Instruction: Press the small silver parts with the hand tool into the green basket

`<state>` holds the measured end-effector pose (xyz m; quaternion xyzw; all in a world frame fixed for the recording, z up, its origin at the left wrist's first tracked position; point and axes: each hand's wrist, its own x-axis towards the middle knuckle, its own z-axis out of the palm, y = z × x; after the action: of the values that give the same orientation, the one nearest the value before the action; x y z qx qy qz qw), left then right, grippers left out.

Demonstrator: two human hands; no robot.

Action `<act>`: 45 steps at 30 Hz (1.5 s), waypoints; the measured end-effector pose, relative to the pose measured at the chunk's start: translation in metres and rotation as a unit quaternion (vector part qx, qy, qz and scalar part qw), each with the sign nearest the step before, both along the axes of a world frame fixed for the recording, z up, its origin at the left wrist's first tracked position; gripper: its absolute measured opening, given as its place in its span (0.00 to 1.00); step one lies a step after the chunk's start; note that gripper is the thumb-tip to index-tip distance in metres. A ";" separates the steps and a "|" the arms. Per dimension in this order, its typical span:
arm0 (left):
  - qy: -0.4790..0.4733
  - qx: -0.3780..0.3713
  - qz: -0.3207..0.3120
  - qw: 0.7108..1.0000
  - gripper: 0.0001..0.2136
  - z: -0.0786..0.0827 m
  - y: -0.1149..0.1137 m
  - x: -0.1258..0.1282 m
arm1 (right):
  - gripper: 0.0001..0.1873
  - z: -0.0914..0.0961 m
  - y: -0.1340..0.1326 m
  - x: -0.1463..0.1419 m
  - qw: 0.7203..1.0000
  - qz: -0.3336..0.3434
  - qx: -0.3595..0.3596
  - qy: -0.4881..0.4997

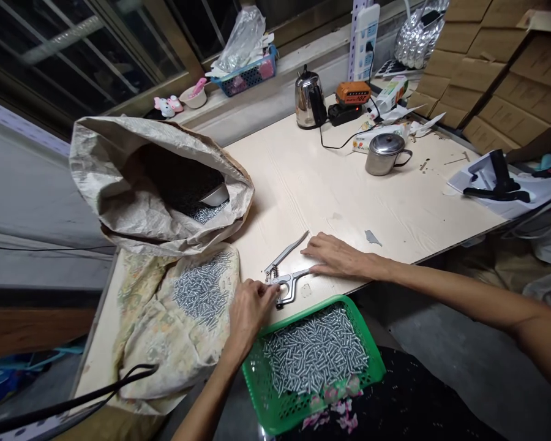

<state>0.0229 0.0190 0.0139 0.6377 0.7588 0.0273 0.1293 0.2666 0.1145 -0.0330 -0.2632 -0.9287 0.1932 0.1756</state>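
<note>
A grey metal plier-like tool [290,286] lies on the table with its two handles spread and a small coil spring between them. My left hand [250,309] has its fingertips closed at the tool's head, beside the ring-shaped part; the exact grip is partly hidden. At the end of the lower handle, my right hand [337,256] holds it between thumb and fingers, palm down. Just below the tool is a green plastic basket [376,367] of small silvery springs or threaded pins [316,349]. More such pieces [204,291] lie on a patterned cloth [165,355] left of my left hand.
An open woven sack [114,202] with similar pieces and a scoop [215,196] stands at the left. Farther back are an electric kettle [308,98], an orange battery [352,93] on its charger and a lidded metal mug [386,156]. Cardboard boxes [482,79] are stacked at right.
</note>
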 end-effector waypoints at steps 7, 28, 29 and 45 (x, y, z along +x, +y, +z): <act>0.002 -0.162 0.008 0.987 0.10 -0.001 0.016 0.006 | 0.08 -0.022 -0.012 -0.024 0.995 -0.040 0.079 -0.051; 0.185 -0.072 0.077 0.977 0.13 0.003 0.033 -0.080 | 0.09 -0.028 0.000 -0.018 0.990 -0.093 0.108 0.006; 0.189 -0.066 0.061 0.978 0.13 0.001 0.032 -0.080 | 0.09 -0.028 0.000 -0.018 0.990 -0.091 0.112 0.006; -0.331 0.099 0.144 0.927 0.16 0.001 0.004 -0.014 | 0.17 -0.017 -0.011 -0.013 0.961 -0.088 0.262 -0.006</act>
<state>0.0093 0.0228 0.0145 0.4862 0.7497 0.3302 0.3042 0.2535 0.1031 -0.0497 -0.2894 -0.9212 -0.0749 0.2490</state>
